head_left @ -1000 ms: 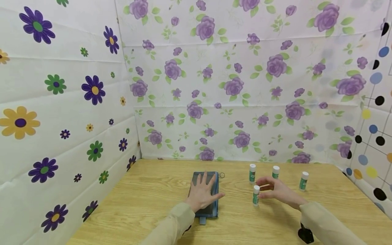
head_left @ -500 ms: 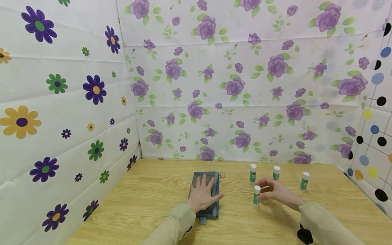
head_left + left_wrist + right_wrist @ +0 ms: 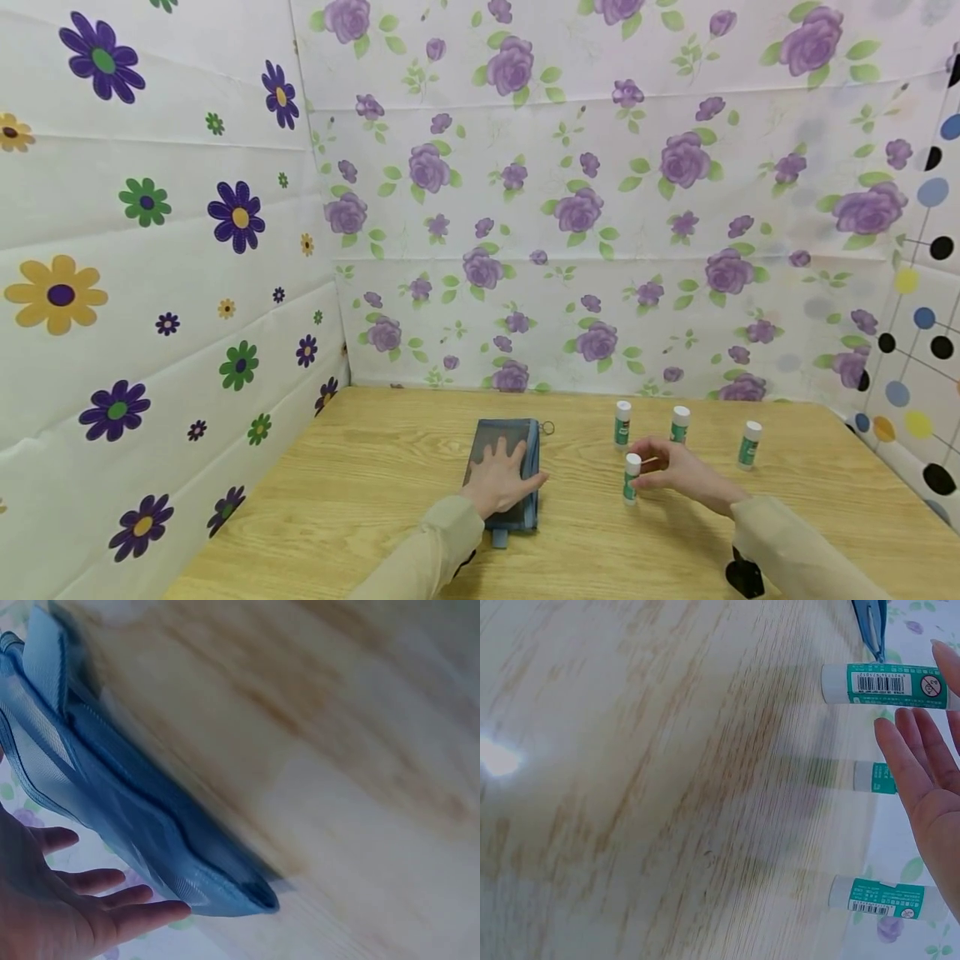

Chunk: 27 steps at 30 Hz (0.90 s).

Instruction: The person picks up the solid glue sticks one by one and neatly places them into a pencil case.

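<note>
A blue mesh zip pouch (image 3: pixel 485 433) lies flat on the table, a small tab at its near end. My left hand (image 3: pixel 498 483) rests over it with fingers spread; in the left wrist view those fingers reach along the pouch's edge (image 3: pixel 172 840). To the right, an upright glue stick (image 3: pixel 631 482) with a white cap and green label stands on the wood. My right hand (image 3: pixel 678 473) has its thumb and curved index finger around it. In the right wrist view that glue stick (image 3: pixel 889 684) lies by the thumb, with the other fingers extended beside it.
Three more glue sticks stand farther back: one behind the held one (image 3: pixel 622 423), another glue stick (image 3: pixel 679 425) partly behind my right hand, and a third glue stick (image 3: pixel 748 444) to the right. A key ring (image 3: pixel 547 427) sticks out from the pouch. Patterned sheets (image 3: pixel 450 208) enclose the table (image 3: pixel 375 467).
Both hands keep their places on the pouch and at the glue stick. The head view has shifted slightly, so everything sits a little farther right.
</note>
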{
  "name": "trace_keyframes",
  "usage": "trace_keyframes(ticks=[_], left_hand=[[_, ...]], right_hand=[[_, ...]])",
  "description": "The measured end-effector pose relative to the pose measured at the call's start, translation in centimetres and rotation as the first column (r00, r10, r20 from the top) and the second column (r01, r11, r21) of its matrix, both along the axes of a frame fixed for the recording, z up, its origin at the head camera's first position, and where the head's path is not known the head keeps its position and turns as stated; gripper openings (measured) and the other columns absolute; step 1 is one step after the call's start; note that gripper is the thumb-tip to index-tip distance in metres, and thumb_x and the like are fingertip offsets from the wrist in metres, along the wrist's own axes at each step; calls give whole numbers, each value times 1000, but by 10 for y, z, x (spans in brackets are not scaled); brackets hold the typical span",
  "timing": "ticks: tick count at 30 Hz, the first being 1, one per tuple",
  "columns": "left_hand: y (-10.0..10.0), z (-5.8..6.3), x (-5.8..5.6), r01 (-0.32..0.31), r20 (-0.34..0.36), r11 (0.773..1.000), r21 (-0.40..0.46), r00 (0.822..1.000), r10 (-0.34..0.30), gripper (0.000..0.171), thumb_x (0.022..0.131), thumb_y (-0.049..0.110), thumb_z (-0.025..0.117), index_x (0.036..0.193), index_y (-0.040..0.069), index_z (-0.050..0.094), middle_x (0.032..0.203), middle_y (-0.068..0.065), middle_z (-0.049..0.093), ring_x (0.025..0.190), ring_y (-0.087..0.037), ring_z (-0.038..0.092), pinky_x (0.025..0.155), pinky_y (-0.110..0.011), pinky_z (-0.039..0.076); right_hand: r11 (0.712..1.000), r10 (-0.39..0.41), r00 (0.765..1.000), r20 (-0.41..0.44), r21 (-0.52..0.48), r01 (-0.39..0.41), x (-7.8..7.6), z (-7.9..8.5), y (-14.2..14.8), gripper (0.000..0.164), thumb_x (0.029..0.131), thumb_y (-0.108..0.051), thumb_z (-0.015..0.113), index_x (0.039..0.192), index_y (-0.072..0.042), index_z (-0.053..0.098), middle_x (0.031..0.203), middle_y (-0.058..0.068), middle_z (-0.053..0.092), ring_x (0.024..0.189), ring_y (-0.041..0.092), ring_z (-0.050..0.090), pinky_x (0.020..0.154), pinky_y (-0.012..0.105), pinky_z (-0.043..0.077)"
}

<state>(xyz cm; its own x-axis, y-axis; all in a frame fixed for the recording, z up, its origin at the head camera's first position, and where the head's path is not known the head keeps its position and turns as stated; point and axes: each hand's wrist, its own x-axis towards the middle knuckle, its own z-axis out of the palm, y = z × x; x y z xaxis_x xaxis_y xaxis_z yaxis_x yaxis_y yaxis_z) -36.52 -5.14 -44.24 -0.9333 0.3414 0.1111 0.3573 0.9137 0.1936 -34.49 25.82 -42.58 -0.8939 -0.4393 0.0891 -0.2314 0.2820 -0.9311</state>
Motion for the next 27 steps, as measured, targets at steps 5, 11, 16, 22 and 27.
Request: trace_keyframes(ticks=[5, 11, 16, 22, 27], left_hand=[[1, 0, 0, -12, 2, 1000, -14, 1000, 12, 73, 85, 65, 34, 139, 16, 38, 135, -20, 33, 119, -44, 32, 81, -63, 31], [1, -1, 1, -27, -7, 1000, -14, 1000, 27, 67, 87, 60, 37, 136, 15, 41, 132, -19, 37, 118, -42, 35, 82, -63, 31], [2, -1, 1, -38, 3, 999, 3, 999, 38, 61, 89, 55, 40, 136, 16, 42, 130, -17, 39, 117, -41, 36, 82, -61, 31], [2, -2, 1, -39, 24, 998, 53, 999, 37, 54, 91, 48, 42, 135, 17, 43, 129, -16, 40, 116, -41, 36, 82, -62, 30], [2, -3, 0, -27, 30, 995, 92, 999, 24, 50, 92, 44, 42, 134, 17, 43, 127, -16, 42, 114, -40, 38, 81, -61, 31]], right_hand=[[1000, 3, 1000, -17, 20, -2, -1, 0, -1, 49, 79, -13, 70, 117, 7, 47, 106, 13, 52, 99, 31, 51, 77, 38, 45], [999, -6, 1000, -26, 43, 7, -2, -1, -1, 52, 79, -16, 70, 118, 9, 46, 105, 12, 54, 100, 31, 51, 78, 38, 45], [999, -16, 999, -30, 45, 17, -2, -2, -2, 53, 78, -15, 70, 119, 9, 46, 105, 12, 54, 99, 30, 51, 77, 37, 45], [1000, -3, 1000, -3, 12, 3, -1, -2, -4, 50, 79, -11, 69, 118, 8, 45, 103, 12, 54, 96, 27, 52, 77, 37, 45], [1000, -10, 1000, -10, 18, 11, 1, -2, -5, 45, 79, -11, 69, 114, 8, 48, 101, 11, 55, 95, 27, 53, 77, 38, 45]])
